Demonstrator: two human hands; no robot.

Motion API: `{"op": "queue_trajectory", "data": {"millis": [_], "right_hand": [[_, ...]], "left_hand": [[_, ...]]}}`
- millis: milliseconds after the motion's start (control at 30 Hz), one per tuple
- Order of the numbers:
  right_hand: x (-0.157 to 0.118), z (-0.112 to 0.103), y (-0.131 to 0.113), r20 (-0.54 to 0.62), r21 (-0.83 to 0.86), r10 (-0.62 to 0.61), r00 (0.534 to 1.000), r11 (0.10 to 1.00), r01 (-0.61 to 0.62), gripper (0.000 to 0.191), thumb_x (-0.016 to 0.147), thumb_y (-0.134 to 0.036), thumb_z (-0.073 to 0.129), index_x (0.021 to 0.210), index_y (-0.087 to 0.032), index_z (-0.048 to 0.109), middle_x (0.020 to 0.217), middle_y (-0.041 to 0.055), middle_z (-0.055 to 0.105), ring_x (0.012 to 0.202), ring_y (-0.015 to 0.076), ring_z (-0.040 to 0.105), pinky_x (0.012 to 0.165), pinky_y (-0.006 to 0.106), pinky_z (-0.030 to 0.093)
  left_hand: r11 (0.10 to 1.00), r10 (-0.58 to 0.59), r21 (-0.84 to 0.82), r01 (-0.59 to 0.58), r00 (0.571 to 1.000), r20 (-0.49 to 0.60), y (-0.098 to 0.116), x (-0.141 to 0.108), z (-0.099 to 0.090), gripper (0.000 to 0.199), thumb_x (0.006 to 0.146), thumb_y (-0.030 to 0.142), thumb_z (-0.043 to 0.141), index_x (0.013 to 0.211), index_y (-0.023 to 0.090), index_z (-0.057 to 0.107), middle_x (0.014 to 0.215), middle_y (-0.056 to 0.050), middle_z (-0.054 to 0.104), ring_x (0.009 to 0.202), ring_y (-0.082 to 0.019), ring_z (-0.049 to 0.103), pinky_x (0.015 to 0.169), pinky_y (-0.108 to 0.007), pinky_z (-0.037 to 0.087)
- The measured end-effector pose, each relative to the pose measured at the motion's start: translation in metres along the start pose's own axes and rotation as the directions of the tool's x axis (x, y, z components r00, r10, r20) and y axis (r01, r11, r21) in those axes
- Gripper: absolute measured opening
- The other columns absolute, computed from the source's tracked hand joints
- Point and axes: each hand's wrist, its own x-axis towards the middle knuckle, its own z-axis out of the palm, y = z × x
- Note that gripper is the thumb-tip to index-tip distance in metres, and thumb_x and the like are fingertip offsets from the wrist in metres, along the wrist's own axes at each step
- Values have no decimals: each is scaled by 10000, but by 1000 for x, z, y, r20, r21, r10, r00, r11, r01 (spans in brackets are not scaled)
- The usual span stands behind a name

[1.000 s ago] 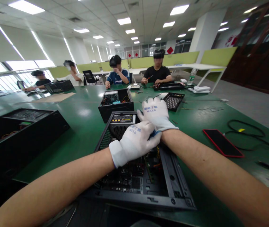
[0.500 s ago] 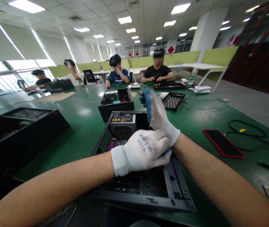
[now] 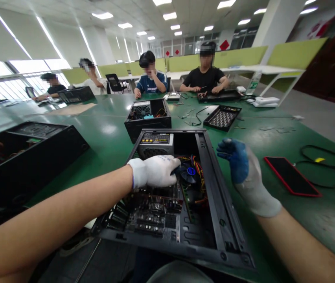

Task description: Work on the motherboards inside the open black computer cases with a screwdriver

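The left hand's fingers reach the CPU cooler fan inside the open computer case; whether they clamp it, I cannot tell. Probably light, stiff and fragile-bladed, it is best held by its rim. Right of the case, the right hand's fingers curl slightly apart, empty.

This is an open-plan office that doubles as a computer workshop. The office shows far beyond both hands: lime-green partitions, white desks, a black chair and ceiling lights, with window blinds away to the left. The workshop shows nearer: an open computer case under the left hand, another case ahead of it, and a green table stretching past the right hand.
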Motion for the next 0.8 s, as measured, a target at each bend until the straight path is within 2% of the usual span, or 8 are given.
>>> {"op": "queue_trajectory", "data": {"millis": [100,200,367,433,500,633,700,800], "right_hand": [[-23,-14,26,-11,-7,175,985,985,-175,424,907,-623,649,1126,-264,698,1151,61,722,1044,265,701,950,462,568],[-42,-16,34,8,-115,183,983,977,-181,445,948,-622,599,1188,-260,692,1233,76,706,1157,285,654,1054,475,501],[-58,-17,39,87,-298,175,981,944,-142,468,976,-629,547,1221,-256,683,1199,95,719,1145,316,647,1033,516,492],[-63,-19,39,105,-321,107,989,945,-68,469,991,-606,536,1277,-256,659,1238,102,698,1163,317,638,1046,531,485],[-68,-22,35,117,-314,-19,993,948,55,489,997,-567,546,1374,-262,608,1368,112,632,1247,326,600,1093,553,459],[-77,-26,23,181,-290,-259,949,908,303,561,1001,-519,549,1508,-283,516,1558,117,485,1435,370,461,1174,621,379],[-79,-28,18,220,-313,-316,923,873,374,561,1008,-517,532,1516,-280,518,1565,122,484,1467,382,425,1186,637,356],[-81,-29,15,250,-332,-328,911,855,399,559,1017,-520,516,1524,-284,516,1561,123,494,1458,382,436,1178,639,366]], "left_hand": [[997,-63,55,53,979,195,-7,8,11,455,853,243,649,1293,129,618,1274,-155,692,1140,-294,695,959,-343,553],[995,-69,91,40,938,341,-8,18,19,628,802,189,696,1412,120,564,1327,-182,683,1211,-325,677,1000,-363,546],[991,-101,120,57,912,397,-18,32,32,688,728,144,757,1393,114,583,1324,-199,688,1217,-339,677,1015,-366,543],[989,-125,125,80,908,400,-23,35,37,695,710,154,778,1377,106,587,1326,-201,681,1222,-337,673,1025,-362,540],[986,-143,133,98,910,389,-26,35,39,722,710,160,786,1395,108,566,1351,-202,661,1240,-334,662,1042,-362,532],[972,-207,177,152,911,356,-25,35,39,701,730,164,780,1395,124,561,1366,-204,634,1191,-339,682,987,-382,561],[966,-230,196,169,907,352,-24,35,37,615,786,181,745,1374,109,581,1335,-212,650,1166,-343,693,967,-390,570],[964,-235,200,175,910,340,-23,35,34,468,854,209,701,1307,108,642,1302,-207,689,1190,-334,687,1006,-385,552]]}}
